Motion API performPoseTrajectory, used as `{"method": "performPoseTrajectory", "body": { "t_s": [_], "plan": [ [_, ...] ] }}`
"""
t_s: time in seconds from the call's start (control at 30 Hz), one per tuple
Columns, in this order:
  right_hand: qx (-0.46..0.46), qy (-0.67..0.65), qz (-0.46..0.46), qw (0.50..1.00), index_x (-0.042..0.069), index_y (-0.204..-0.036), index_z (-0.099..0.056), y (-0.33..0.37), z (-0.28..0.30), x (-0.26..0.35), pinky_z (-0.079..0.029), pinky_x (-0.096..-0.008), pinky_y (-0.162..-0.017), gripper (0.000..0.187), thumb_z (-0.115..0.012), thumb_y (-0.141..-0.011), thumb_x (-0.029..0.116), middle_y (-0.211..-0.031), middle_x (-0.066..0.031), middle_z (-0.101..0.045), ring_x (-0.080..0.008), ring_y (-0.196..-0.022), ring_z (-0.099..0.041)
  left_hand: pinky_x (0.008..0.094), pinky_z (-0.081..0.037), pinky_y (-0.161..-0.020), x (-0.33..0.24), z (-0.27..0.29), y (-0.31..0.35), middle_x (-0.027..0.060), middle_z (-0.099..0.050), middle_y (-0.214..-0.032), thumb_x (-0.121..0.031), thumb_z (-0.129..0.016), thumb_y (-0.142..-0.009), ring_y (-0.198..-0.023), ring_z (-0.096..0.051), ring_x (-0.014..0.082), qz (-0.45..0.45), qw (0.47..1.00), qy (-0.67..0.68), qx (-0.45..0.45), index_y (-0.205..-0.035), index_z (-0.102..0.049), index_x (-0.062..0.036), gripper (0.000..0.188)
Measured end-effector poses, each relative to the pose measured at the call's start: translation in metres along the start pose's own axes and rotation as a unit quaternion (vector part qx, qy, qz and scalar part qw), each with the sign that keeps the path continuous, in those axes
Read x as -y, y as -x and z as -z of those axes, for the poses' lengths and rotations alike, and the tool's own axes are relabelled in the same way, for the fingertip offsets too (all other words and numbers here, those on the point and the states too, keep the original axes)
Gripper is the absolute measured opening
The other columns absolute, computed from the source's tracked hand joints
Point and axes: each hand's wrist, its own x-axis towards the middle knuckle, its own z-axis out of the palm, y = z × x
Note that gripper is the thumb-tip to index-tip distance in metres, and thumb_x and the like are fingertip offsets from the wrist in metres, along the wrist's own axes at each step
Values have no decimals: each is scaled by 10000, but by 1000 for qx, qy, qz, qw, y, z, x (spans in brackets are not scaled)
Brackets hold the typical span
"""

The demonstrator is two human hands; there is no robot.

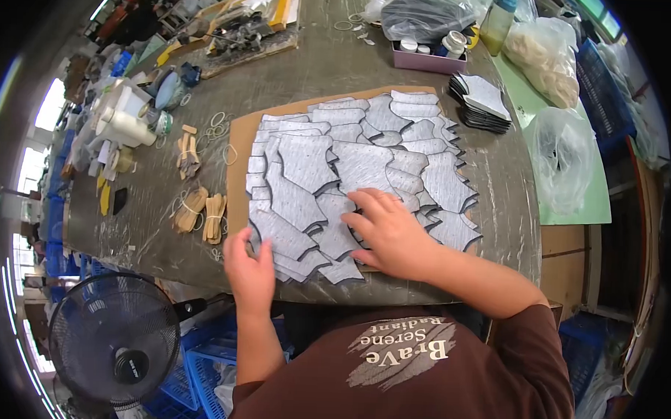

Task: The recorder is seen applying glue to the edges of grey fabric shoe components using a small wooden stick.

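Observation:
Many flat grey cut pieces (304,160) with curved, notched edges and dark sides overlap in rows on a brown cardboard sheet (238,151). They look like fabric or leather-like cutouts; the material is hard to tell. My right hand (386,230) rests over the middle of the near rows, fingers spread, fingertips touching the pieces. At the near left corner of the layout is my left hand (250,269), its thumb apart from its fingers beside the edge of a piece. Neither hand visibly grips anything. My right palm and forearm cover some near pieces.
A stack of similar dark-edged pieces (483,104) stands right of the cardboard. Bundles of tan strips (202,212) and rubber bands lie left. A purple box (429,61) of jars is at the back. A black fan (115,338) stands near left, below the table edge.

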Motion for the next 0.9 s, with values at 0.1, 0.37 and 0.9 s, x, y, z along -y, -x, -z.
{"method": "performPoseTrajectory", "body": {
  "t_s": [0.1,0.37,0.9],
  "plan": [
    [-77,-110,-32,990,56,-1169,-497,-26,-28,20,-353,-471,-971,578,-751,-675,217,-1289,-218,-399,-395,-1158,-411,374,-443,-850,35,2,-8,221,-604,-1049,-198,-695,-781,-972,-581,331,116,991,60,17,-1098,-546,72,443],
    [-13,88,-39,995,33,-1125,-538,-119,-46,1,-347,-469,-958,384,-579,-765,157,-1268,-249,-466,-379,-1202,-436,370,-446,-876,59,-12,-14,247,-610,-1085,-210,-724,-746,-1024,-592,317,163,971,149,89,-1135,-539,100,531],
    [172,-82,-185,964,53,-1221,-491,-212,-14,-44,-451,-430,-892,697,-747,-588,193,-1132,-162,-604,-306,-1034,-592,377,-437,-885,47,-16,-4,251,-579,-1108,-172,-774,-660,-1033,-562,357,129,979,145,66,-1195,-488,85,659]
  ]
}}
